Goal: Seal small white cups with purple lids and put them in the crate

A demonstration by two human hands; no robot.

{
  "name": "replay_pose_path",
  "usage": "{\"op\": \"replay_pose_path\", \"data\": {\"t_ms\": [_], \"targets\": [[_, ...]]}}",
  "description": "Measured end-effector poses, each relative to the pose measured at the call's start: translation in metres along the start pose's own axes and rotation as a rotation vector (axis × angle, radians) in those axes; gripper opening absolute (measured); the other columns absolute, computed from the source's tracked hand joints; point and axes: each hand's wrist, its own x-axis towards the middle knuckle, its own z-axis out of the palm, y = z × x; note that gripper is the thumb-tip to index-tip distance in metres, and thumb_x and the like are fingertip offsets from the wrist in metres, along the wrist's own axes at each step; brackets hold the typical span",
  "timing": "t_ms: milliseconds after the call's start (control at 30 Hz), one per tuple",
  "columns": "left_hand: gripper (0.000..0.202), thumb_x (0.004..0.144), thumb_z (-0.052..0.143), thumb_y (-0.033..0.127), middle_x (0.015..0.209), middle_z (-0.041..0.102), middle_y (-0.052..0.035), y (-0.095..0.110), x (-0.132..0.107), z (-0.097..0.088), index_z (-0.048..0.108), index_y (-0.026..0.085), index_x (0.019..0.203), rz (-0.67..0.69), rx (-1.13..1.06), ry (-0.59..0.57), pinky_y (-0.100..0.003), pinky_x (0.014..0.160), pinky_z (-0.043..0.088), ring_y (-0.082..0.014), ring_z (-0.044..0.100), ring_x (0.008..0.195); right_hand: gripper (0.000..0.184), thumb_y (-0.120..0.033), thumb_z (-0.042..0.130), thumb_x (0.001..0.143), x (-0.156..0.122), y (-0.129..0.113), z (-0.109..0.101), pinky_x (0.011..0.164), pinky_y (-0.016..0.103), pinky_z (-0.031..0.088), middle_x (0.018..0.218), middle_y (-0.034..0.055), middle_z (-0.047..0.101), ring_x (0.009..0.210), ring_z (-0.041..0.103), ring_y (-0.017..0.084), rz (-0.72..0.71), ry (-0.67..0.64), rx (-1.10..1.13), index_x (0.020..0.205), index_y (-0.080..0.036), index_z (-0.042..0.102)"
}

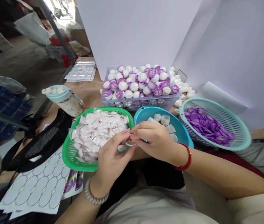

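My left hand (112, 157) and my right hand (154, 140) meet in front of me, fingers pinched together on a small white cup (131, 143) between them. They hover over the near rims of a green basket (69, 153) full of small white sachets (97, 130) and a blue bowl (145, 112) holding several empty white cups (165, 119). A beaded bracelet sits on my left wrist and a red cord on my right wrist.
A clear crate (139, 104) heaped with white capsules bearing purple lids stands behind. A teal basket (239, 141) of purple lids is at right. A light blue bottle (63, 99), a black mesh bag (40, 143) and punched sticker sheets (36, 188) lie at left. White boards stand at the back.
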Motion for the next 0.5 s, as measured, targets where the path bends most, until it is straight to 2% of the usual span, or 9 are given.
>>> {"op": "replay_pose_path", "data": {"t_ms": [67, 133, 233, 300, 367, 433, 500], "targets": [[0.039, 0.089, 0.08, 0.01, 0.129, 0.08, -0.0058, 0.003, 0.002, 0.003, 0.07, 0.027, 0.123, 0.07, -0.012, -0.003, -0.034, 0.101, 0.064, -0.0214, 0.078, 0.118, 0.021, -0.013, 0.054, 0.106, -0.007, -0.01, -0.016, 0.093, 0.035, 0.057, 0.109, 0.0118, 0.078, 0.101, 0.071, 0.021, -0.054, -0.056, -0.066, 0.101, -0.017, 0.074], [0.033, 0.089, 0.08, 0.009, 0.129, 0.079, -0.0054, 0.008, 0.006, 0.006, 0.072, 0.027, 0.115, 0.079, -0.022, -0.008, -0.034, 0.103, 0.063, -0.0206, 0.077, 0.117, 0.023, -0.012, 0.052, 0.105, -0.015, -0.016, -0.033, 0.104, 0.044, 0.055, 0.122, 0.0178, 0.073, 0.112, 0.067, 0.025, -0.078, -0.13, -0.115, 0.115, -0.013, 0.073], [0.021, 0.089, 0.08, 0.013, 0.124, 0.079, -0.0035, 0.017, 0.014, 0.011, 0.076, 0.027, 0.103, 0.056, 0.027, -0.066, -0.027, 0.096, 0.063, -0.0176, 0.078, 0.109, 0.027, -0.017, 0.055, 0.105, -0.032, 0.002, -0.065, 0.105, 0.043, 0.056, 0.127, 0.0184, 0.067, 0.117, 0.065, 0.024, 0.002, -0.146, -0.075, 0.127, -0.015, 0.07], [0.014, 0.09, 0.08, 0.018, 0.119, 0.078, -0.0021, 0.021, 0.019, 0.014, 0.076, 0.028, 0.098, 0.012, 0.006, -0.112, -0.022, 0.09, 0.062, -0.016, 0.078, 0.106, 0.027, -0.024, 0.058, 0.105, -0.051, 0.036, -0.097, 0.099, 0.039, 0.059, 0.124, 0.0146, 0.069, 0.114, 0.068, 0.023, 0.219, -0.086, -0.113, 0.129, -0.019, 0.069], [0.005, 0.095, 0.075, 0.024, 0.116, 0.079, -0.0017, 0.022, 0.023, 0.017, 0.076, 0.029, 0.096, -0.103, -0.109, -0.147, -0.02, 0.089, 0.063, -0.0158, 0.078, 0.106, 0.027, -0.025, 0.059, 0.104, -0.075, 0.08, -0.134, 0.095, 0.037, 0.058, 0.122, 0.0135, 0.073, 0.107, 0.071, 0.024, 0.598, -0.08, -0.351, 0.127, -0.019, 0.07], [0.006, 0.098, 0.071, 0.031, 0.115, 0.079, -0.0025, 0.019, 0.024, 0.02, 0.076, 0.029, 0.095, -0.259, -0.251, -0.188, -0.021, 0.089, 0.063, -0.017, 0.079, 0.107, 0.032, -0.017, 0.063, 0.098, -0.102, 0.122, -0.166, 0.102, 0.036, 0.053, 0.129, 0.0147, 0.075, 0.116, 0.07, 0.028, 0.954, -0.339, -0.591, 0.127, -0.017, 0.074], [0.011, 0.097, 0.073, 0.038, 0.118, 0.08, -0.0045, 0.014, 0.023, 0.022, 0.078, 0.028, 0.099, -0.406, -0.349, -0.237, -0.021, 0.087, 0.064, -0.0193, 0.078, 0.108, 0.027, -0.012, 0.07, 0.089, -0.125, 0.155, -0.182, 0.096, 0.034, 0.053, 0.117, 0.0155, 0.08, 0.108, 0.074, 0.029, 1.07, -0.472, -0.598, 0.114, -0.015, 0.08]]}}
